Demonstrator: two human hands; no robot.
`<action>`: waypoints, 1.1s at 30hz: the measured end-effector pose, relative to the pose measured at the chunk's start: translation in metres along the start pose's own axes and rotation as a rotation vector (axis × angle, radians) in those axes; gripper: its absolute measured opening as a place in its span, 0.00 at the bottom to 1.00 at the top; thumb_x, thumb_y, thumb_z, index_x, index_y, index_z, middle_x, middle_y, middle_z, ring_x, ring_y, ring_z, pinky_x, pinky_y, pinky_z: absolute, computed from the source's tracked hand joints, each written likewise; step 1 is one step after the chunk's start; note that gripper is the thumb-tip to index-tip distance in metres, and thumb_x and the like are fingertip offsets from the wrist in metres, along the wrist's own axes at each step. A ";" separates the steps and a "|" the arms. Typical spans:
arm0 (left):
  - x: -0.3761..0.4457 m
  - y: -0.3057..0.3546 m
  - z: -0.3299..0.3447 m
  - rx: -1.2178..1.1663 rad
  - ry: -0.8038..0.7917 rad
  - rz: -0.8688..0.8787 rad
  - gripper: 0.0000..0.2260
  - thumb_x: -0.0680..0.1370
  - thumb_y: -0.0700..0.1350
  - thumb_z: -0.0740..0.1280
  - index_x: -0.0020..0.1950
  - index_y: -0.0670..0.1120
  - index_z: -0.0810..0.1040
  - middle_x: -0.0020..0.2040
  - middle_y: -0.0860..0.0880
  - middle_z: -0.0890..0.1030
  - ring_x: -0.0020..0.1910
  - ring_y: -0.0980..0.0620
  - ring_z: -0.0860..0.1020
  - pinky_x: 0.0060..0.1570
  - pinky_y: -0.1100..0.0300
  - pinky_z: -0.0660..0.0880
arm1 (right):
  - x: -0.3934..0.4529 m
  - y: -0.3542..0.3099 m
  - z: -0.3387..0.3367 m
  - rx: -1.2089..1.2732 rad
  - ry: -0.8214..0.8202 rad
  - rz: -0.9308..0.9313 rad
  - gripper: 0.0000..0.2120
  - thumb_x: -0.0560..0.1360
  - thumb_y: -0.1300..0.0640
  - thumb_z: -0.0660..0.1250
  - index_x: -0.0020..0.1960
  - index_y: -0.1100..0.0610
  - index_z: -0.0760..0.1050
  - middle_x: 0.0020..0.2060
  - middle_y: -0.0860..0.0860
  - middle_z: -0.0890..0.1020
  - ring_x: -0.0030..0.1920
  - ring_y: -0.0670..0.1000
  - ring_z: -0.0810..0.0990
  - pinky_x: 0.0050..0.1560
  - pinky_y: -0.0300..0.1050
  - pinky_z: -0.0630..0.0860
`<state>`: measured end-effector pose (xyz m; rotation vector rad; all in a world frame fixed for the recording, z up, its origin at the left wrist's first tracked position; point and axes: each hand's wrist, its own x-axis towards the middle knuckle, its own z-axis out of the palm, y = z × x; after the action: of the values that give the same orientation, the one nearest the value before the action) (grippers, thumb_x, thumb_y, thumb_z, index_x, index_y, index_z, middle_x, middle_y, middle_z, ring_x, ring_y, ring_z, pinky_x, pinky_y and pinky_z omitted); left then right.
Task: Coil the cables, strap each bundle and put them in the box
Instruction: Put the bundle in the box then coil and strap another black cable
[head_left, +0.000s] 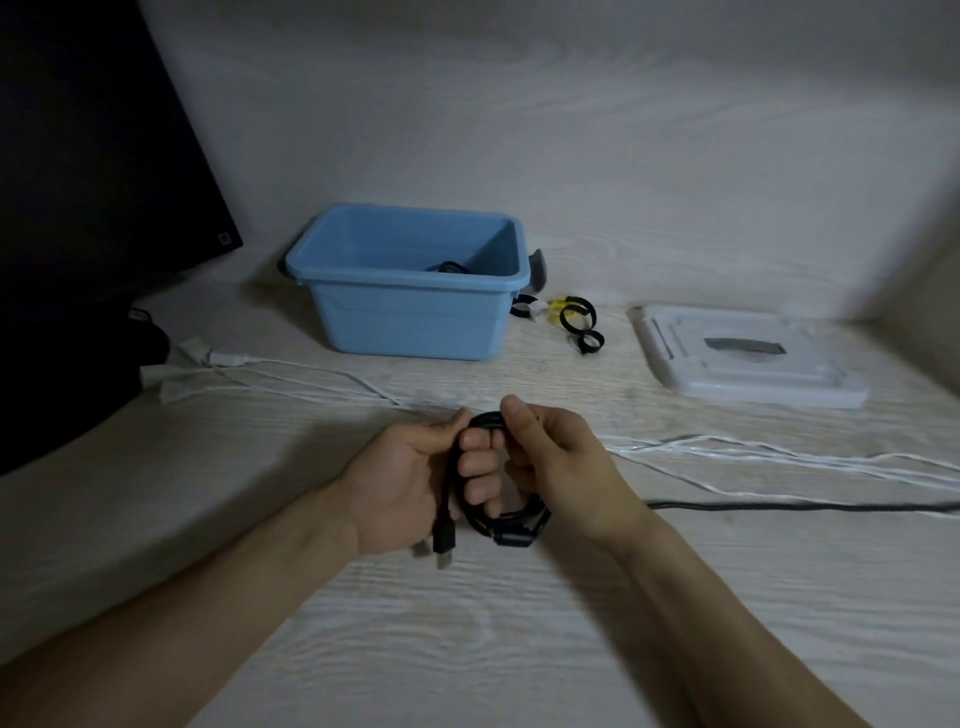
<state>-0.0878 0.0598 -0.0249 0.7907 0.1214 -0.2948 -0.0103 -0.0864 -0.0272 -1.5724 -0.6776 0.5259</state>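
A coiled black cable (485, 514) sits between both hands above the table's middle. My left hand (410, 473) has its fingers curled through the loop and grips it; a USB plug (444, 535) dangles below. My right hand (556, 462) pinches the top of the coil with thumb and fingers. The blue box (410, 317) stands behind, with a dark cable bundle (445, 268) partly visible inside. Black and yellow straps (576, 319) lie to the right of the box.
Loose white cables (753, 457) run across the table from left to right, and a black cable (779, 505) lies at the right. A white lid (748, 358) rests at the right. A dark monitor (88, 182) stands at the left.
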 end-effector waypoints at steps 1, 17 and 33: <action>0.000 0.001 0.002 -0.022 0.033 0.001 0.14 0.81 0.49 0.56 0.38 0.45 0.69 0.26 0.52 0.64 0.23 0.54 0.64 0.27 0.60 0.69 | 0.000 0.001 0.002 -0.038 0.020 -0.030 0.19 0.83 0.47 0.57 0.36 0.54 0.70 0.24 0.46 0.67 0.27 0.47 0.65 0.30 0.41 0.63; -0.024 0.013 0.004 -0.008 0.316 0.263 0.19 0.77 0.50 0.61 0.27 0.51 0.62 0.21 0.55 0.55 0.17 0.56 0.53 0.21 0.61 0.47 | -0.007 -0.004 -0.014 -1.089 0.138 -0.636 0.20 0.82 0.42 0.54 0.53 0.56 0.76 0.43 0.51 0.83 0.37 0.56 0.81 0.32 0.48 0.73; -0.068 0.040 -0.001 -0.339 0.406 0.618 0.19 0.80 0.50 0.56 0.29 0.51 0.61 0.21 0.55 0.58 0.18 0.56 0.53 0.18 0.62 0.52 | -0.027 -0.058 -0.050 -0.766 0.391 -0.239 0.15 0.84 0.51 0.59 0.45 0.56 0.81 0.32 0.42 0.76 0.32 0.42 0.72 0.36 0.40 0.66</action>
<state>-0.1408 0.1014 0.0164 0.5080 0.2910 0.4661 -0.0030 -0.1386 0.0341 -2.1803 -0.7926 -0.2649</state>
